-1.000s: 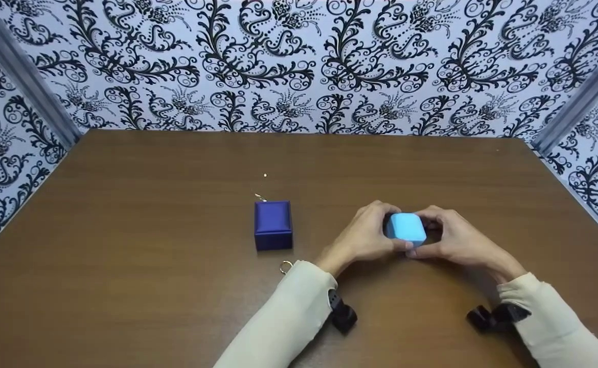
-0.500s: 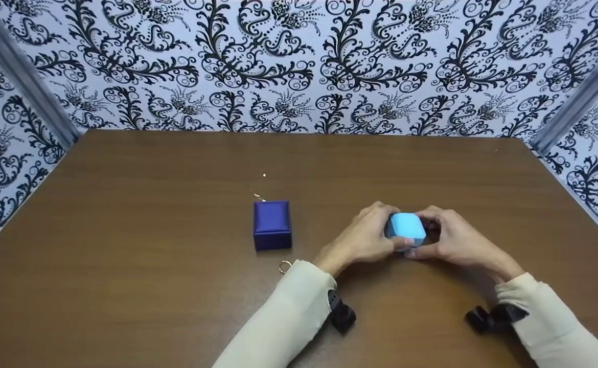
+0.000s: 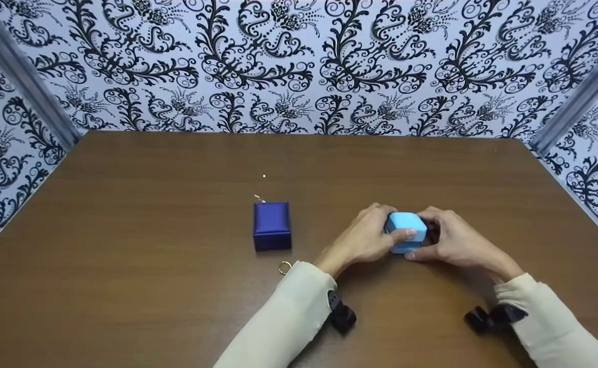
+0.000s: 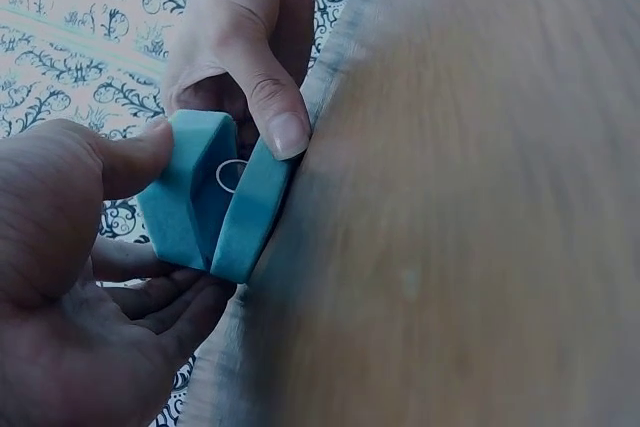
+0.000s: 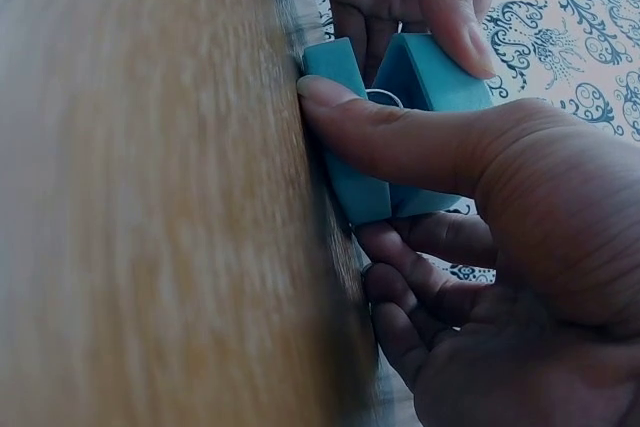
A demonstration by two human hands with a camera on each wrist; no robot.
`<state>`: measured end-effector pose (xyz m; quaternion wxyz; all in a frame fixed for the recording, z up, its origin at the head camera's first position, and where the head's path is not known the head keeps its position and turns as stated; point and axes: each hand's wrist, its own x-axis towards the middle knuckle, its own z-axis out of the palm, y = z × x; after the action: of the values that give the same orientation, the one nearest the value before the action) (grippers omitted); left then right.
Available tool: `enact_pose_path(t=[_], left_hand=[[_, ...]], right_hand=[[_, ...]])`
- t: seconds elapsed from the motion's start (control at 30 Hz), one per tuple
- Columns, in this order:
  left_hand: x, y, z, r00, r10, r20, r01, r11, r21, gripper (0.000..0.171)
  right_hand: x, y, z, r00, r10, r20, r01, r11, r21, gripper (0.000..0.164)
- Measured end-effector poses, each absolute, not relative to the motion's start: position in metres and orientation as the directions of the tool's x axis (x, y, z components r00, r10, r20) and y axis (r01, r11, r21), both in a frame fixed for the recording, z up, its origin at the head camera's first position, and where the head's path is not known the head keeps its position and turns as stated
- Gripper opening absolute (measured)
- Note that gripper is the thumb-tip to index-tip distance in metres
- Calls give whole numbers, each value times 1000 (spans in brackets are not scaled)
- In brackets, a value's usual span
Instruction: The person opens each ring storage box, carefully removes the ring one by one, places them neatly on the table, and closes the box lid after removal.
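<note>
between fingers, a light-blue box

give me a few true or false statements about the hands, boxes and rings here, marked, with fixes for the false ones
1. The left hand and right hand both hold the light blue box. True.
2. The light blue box is fully closed. False: its lid stands partly open, with a ring inside.
3. The dark blue box is shut. True.
4. The dark blue box stands right of the light blue one. False: it stands left.
5. A gold ring lies on the table near the left sleeve. True.
</note>
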<state>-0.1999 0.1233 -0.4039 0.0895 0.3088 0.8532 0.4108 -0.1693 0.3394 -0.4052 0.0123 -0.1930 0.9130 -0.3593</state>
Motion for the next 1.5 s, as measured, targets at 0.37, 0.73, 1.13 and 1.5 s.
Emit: enact_pose_path(t=[0.37,0.73,1.13,1.5], left_hand=[[-200,123,-405,-832,552,50,349,452,821,55],[-203,123,-408,-844,534,56,280,349,894,53],[-202,121,-409,-863,505,31,210,302,930,54],[-201,123,-409,-893,451,4,132,252,959,57]], right_hand=[[-169,337,-402,-935,-346,75,-300,662,-687,51],[-168,337,-403,-936,-347,63,-296,678,-673,54],[-167,337,-402,-930,-365,53,-299,661,-688,58],[-167,338,-403,-933,-357,51,-289,656,-698,53]])
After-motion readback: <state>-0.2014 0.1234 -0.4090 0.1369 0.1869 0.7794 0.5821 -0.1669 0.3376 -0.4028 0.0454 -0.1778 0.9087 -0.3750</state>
